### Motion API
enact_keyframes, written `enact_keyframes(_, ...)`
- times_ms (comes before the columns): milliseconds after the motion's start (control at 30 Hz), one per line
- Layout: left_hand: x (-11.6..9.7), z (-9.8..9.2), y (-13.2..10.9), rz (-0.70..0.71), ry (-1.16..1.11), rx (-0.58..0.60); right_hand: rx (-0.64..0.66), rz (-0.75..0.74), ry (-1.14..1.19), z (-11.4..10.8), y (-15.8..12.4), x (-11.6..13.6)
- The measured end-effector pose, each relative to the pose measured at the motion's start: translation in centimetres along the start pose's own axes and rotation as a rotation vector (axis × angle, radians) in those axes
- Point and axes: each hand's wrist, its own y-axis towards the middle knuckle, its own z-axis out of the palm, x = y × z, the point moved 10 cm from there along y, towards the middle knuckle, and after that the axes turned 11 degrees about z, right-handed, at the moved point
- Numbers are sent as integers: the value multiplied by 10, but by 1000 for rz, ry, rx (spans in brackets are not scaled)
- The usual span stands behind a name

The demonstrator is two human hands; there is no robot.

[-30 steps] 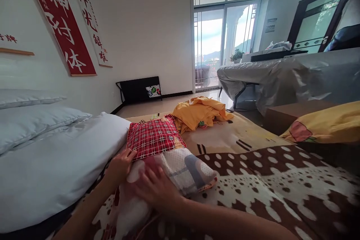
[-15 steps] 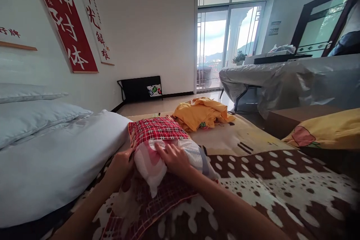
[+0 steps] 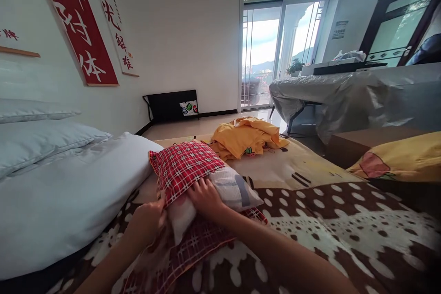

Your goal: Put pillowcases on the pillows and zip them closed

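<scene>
A patterned white pillow (image 3: pixel 231 187) lies partly inside a red plaid pillowcase (image 3: pixel 184 165) on a brown and cream spotted blanket (image 3: pixel 330 234). My left hand (image 3: pixel 147 221) is closed on the open edge of the plaid pillowcase at the pillow's left side. My right hand (image 3: pixel 206 197) lies on the pillow at the case's opening, fingers curled against the fabric and pressing on it. More plaid cloth (image 3: pixel 193 248) spreads under my right forearm.
White bedding and pillows (image 3: pixel 65 179) fill the left. A yellow heap of cloth (image 3: pixel 245 137) lies beyond the pillow, another yellow piece (image 3: pixel 403 156) at the right. A table under a grey cover (image 3: pixel 330 92) stands by the glass doors.
The plaid case has come further over the pillow, covering more of its white surface. My right hand has slid lower and nearer; my left hand has pulled the case edge back towards me.
</scene>
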Motion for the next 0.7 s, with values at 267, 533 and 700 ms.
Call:
enact_keyframes(267,19,1,-5,-48,135,-58,74,388,455,0,-61,-138)
enact_keyframes(533,-81,-74,78,329,171,-346,254,394,477,30,-58,-103)
enact_keyframes(700,-131,-84,124,570,204,-325,54,103,169,-3,-44,-22)
